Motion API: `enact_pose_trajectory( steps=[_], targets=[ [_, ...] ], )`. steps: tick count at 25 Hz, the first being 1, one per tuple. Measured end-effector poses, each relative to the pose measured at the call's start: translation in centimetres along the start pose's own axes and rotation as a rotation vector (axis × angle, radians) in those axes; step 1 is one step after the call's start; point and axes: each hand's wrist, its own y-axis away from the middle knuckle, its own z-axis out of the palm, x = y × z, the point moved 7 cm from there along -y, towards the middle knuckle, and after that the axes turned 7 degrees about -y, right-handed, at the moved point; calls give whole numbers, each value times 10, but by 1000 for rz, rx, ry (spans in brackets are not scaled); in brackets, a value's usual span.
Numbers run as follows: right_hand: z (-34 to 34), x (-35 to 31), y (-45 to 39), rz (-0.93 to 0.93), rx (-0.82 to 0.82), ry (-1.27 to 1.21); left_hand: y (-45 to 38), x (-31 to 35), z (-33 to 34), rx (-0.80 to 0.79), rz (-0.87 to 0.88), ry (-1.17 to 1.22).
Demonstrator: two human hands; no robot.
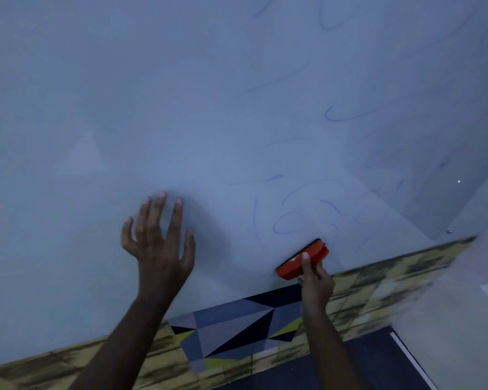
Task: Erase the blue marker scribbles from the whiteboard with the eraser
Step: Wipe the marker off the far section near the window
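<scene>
The right hand [316, 280] grips the orange eraser [303, 261], fingers [305, 263] curled over its back, and holds its dark felt face against the whiteboard [124, 108] close to the board's bottom edge, probably so the felt lies flat to wipe. The nearest blue scribbles [302, 218] sit just above the eraser; more trail up towards the board's upper right corner, so much remains to be wiped. The left hand [158, 246] holds nothing, fingers spread and straight at the board's lower middle, seemingly to brace the body. No containers are in view.
</scene>
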Motion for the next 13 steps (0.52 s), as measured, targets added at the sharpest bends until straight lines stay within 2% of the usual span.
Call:
enact_pose_trajectory(
  steps=[3,5,9,13],
  targets=[
    [7,-13,12,-48,20,54,-30,-29,-9,99,3,-43],
    [37,-40,40,-178,-19,68,-37,-39,-7,137,61,-81],
    [105,-81,112,-512,-232,81,-27,-42,13,166,160,-189],
    [119,-88,125,-752,-297,248,-23,-43,19,192,188,-208]
  ],
)
